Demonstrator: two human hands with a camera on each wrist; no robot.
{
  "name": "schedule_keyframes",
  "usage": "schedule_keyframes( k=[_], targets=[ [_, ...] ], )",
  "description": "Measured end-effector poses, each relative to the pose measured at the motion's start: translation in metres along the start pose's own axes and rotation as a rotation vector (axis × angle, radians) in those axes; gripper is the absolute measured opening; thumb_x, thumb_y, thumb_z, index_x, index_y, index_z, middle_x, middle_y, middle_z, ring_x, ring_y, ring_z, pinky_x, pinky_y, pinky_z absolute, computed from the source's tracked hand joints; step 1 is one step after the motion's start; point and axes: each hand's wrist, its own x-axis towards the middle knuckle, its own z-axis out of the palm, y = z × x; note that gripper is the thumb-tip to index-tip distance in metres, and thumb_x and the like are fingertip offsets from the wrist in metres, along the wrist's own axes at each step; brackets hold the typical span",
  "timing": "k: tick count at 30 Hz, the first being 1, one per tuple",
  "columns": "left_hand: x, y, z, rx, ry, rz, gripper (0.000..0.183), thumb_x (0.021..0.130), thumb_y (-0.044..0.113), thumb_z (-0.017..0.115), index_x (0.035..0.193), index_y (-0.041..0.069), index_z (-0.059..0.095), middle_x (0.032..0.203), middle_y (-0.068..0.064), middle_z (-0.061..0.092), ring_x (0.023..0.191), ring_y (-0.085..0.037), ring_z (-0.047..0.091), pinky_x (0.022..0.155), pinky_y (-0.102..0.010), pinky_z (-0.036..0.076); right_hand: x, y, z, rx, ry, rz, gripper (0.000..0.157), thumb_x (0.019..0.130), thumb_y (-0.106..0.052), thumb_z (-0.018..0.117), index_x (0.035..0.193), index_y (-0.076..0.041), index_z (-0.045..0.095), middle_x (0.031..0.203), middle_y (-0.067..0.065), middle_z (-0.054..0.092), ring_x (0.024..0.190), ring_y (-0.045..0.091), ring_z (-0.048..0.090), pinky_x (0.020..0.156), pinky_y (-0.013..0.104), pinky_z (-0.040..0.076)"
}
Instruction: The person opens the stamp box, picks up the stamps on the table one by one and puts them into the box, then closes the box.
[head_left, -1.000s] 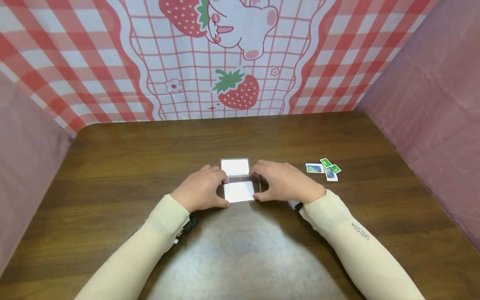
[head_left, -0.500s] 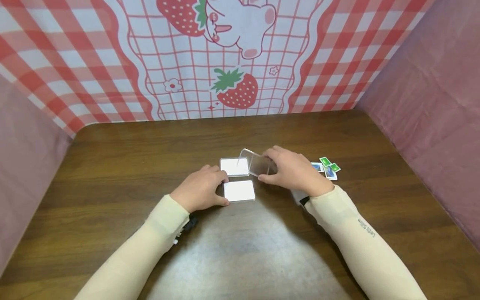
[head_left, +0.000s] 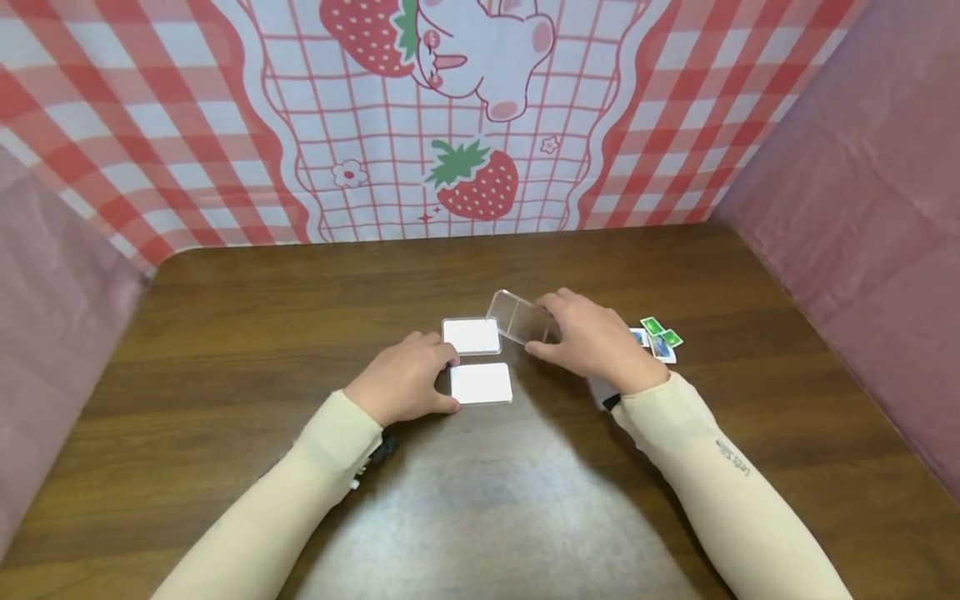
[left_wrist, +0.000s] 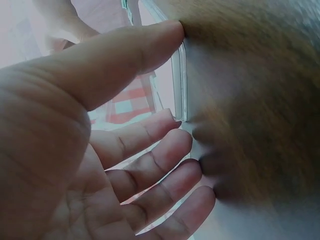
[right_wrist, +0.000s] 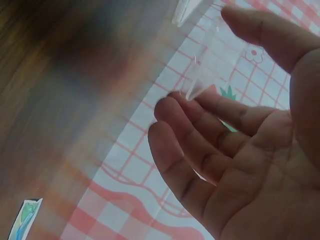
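My left hand (head_left: 401, 375) pinches the left end of a flat white rectangular box (head_left: 481, 383) on the table, thumb at its near corner and index finger at its far corner. The other fingers are bent beside it, the tips close to the tabletop, as the left wrist view shows. My right hand (head_left: 596, 337) holds a clear plastic cover (head_left: 522, 318) by its right end, between thumb and fingers. This cover is tilted and raised above the table. A second white rectangle (head_left: 470, 336) with a clear rim lies just behind the first; the cover's left corner overlaps it in view.
Several small picture cards (head_left: 662, 347), some green and some blue, lie in a loose cluster to the right, partly behind my right hand. A checked strawberry cloth (head_left: 480, 187) hangs along the table's back edge. Pink cloth (head_left: 847, 192) hangs at both sides.
My right hand has lifted the clear cover off the near white box, moving it up and to the right and tilting it. The left hand has stayed on the box.
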Motion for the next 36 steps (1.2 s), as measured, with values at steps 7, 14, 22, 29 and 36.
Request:
schedule_keyframes(
  k=[7,14,22,29,36],
  targets=[
    [-0.001,0.001,0.0,-0.004,-0.022,-0.023,0.051,0.082,0.04,0.087,0.119,0.01,0.069,0.111,-0.006,0.064,0.103,-0.026,0.058,0.086,-0.045,0.053,0.003,0.01,-0.001,0.026,0.012,0.031,0.059,0.09,-0.043,0.078,0.132,-0.005,0.062,0.118,0.011,0.068,0.095,0.024,0.063,0.078,0.051,0.053],
    [-0.002,0.001,-0.001,-0.005,-0.02,-0.023,0.05,0.082,0.04,0.087,0.119,0.01,0.069,0.111,-0.005,0.065,0.102,-0.025,0.056,0.085,-0.044,0.052,0.009,0.025,-0.002,0.043,0.039,0.062,0.05,0.089,-0.042,0.078,0.123,-0.007,0.066,0.114,0.01,0.071,0.095,0.025,0.066,0.08,0.053,0.053],
    [-0.002,0.0,0.001,-0.024,-0.022,-0.009,0.051,0.083,0.039,0.087,0.12,0.01,0.068,0.11,-0.005,0.065,0.102,-0.025,0.056,0.087,-0.042,0.051,0.007,0.043,-0.007,0.02,0.091,0.094,0.039,0.089,-0.043,0.078,0.111,-0.011,0.07,0.105,0.009,0.071,0.09,0.027,0.065,0.076,0.052,0.052],
    [-0.002,0.0,0.002,-0.021,-0.032,-0.022,0.051,0.084,0.04,0.086,0.121,0.011,0.068,0.112,-0.006,0.065,0.102,-0.025,0.055,0.088,-0.042,0.051,0.006,0.063,-0.015,-0.048,0.116,0.095,0.036,0.09,-0.039,0.078,0.111,-0.009,0.073,0.104,0.011,0.071,0.091,0.029,0.065,0.072,0.054,0.052],
    [-0.002,0.001,0.001,-0.016,-0.041,-0.012,0.052,0.085,0.039,0.086,0.123,0.009,0.067,0.115,-0.006,0.065,0.103,-0.025,0.055,0.09,-0.042,0.051,0.009,0.08,-0.022,-0.073,0.085,0.119,0.035,0.09,-0.037,0.076,0.11,-0.008,0.073,0.106,0.013,0.069,0.089,0.03,0.065,0.073,0.055,0.052]
  ],
)
